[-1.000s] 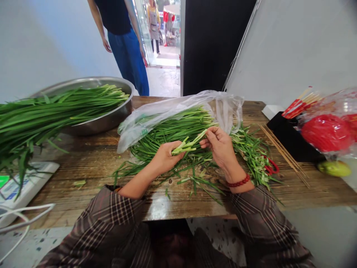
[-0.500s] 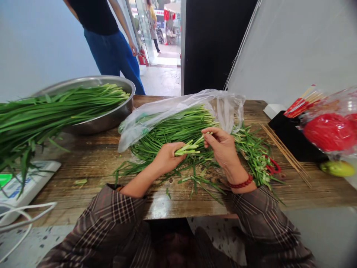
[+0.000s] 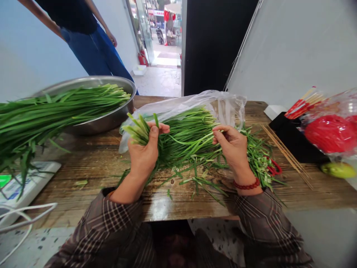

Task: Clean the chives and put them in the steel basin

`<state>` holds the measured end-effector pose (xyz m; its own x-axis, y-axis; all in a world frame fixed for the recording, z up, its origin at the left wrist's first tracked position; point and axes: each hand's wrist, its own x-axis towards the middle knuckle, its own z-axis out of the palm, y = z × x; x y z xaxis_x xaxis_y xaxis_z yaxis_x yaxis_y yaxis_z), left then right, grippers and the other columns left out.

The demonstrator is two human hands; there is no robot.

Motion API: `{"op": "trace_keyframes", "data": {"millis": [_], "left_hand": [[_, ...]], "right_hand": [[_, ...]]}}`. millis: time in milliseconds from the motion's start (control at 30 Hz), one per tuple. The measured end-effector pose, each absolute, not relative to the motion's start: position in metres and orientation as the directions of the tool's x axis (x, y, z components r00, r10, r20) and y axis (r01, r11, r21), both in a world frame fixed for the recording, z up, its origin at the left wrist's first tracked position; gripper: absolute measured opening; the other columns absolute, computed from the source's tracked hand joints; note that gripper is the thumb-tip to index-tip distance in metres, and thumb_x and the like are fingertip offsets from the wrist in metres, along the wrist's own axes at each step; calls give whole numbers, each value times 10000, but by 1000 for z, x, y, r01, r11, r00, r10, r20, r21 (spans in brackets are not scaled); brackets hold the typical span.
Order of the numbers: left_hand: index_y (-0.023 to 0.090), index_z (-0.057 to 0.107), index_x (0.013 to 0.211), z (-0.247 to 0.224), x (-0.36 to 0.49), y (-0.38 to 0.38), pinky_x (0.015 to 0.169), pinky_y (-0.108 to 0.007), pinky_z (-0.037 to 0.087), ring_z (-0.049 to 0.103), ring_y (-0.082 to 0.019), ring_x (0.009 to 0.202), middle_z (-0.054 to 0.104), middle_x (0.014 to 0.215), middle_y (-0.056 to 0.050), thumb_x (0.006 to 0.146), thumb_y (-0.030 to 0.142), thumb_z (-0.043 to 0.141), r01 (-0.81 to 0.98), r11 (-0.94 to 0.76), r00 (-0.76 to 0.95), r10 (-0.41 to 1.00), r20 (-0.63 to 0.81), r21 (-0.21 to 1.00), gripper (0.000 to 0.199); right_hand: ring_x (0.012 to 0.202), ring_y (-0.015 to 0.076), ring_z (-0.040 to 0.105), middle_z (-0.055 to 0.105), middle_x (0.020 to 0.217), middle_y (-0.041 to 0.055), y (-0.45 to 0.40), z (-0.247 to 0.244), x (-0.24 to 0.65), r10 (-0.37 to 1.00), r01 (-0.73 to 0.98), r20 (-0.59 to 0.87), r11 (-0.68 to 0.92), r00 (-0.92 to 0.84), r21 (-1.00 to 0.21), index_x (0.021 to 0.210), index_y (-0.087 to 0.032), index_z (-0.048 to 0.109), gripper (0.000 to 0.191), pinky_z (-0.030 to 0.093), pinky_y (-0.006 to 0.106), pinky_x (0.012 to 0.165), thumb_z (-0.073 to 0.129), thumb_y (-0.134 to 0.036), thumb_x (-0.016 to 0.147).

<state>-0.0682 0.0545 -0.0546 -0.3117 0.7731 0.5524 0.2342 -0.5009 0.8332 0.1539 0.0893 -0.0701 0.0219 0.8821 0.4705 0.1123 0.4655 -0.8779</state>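
My left hand is closed round a bunch of garlic chives, its pale cut ends pointing up and to the left. My right hand pinches a few chive stalks by their pale ends, and their green blades trail off to the left. Between and behind both hands lies a large pile of chives, partly under a clear plastic bag. Loose trimmings are scattered on the wooden table in front of the pile.
A steel basin heaped with chives stands at the left, beside a white scale with cables. More trimmings, red-handled scissors, chopsticks and a black box are at the right. A person stands behind the basin.
My left hand has moved left and turned upward with its bunch. My right hand has shifted slightly right, drawing a few stalks away. The person behind has moved left.
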Motion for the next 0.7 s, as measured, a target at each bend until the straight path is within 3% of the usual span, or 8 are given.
{"op": "trace_keyframes", "data": {"millis": [133,233,367,533,600,700], "left_hand": [[171,650,906,-59,-56,48,784,-286,511,658,-168,828,726,900,-49,899,337,542,469,-407,-10,885,466,784,199],[172,622,877,-64,-49,48,668,-250,472,624,-149,707,706,797,-17,855,295,573,499,-369,182,929,322,784,135],[171,608,948,-64,-49,49,708,-251,463,624,-153,752,699,813,-13,859,307,567,432,-373,292,919,264,821,168],[168,626,775,-71,-51,51,618,-235,404,564,-139,657,650,719,-8,802,218,585,574,-439,398,887,233,691,70],[171,627,745,-73,-54,53,606,-238,398,561,-144,645,639,693,-10,790,186,566,609,-476,404,875,268,635,77],[176,646,791,-72,-60,54,637,-251,431,590,-160,683,662,739,-29,804,196,541,613,-491,278,867,413,619,108]], "right_hand": [[584,87,620,643,751,-26,79,-68,144,879,33,439,452,-185,-891,875,-229,684,93,511,227,557,655,-312,845],[639,100,639,651,823,-10,76,-72,139,875,21,439,452,-203,-892,895,-236,684,99,538,244,597,645,-317,852],[674,116,638,655,831,3,75,-73,136,872,54,445,464,-205,-884,905,-236,681,94,551,259,616,624,-296,859],[776,139,630,675,876,27,70,-66,138,820,80,491,533,-294,-842,878,-234,702,84,538,277,671,631,-260,841],[707,122,611,670,829,18,73,-63,144,835,-1,488,504,-254,-864,842,-232,703,92,521,267,638,626,-281,847],[583,89,545,636,746,-1,86,-61,160,904,-189,426,424,32,-886,798,-227,664,175,469,232,535,591,-371,867]]}}
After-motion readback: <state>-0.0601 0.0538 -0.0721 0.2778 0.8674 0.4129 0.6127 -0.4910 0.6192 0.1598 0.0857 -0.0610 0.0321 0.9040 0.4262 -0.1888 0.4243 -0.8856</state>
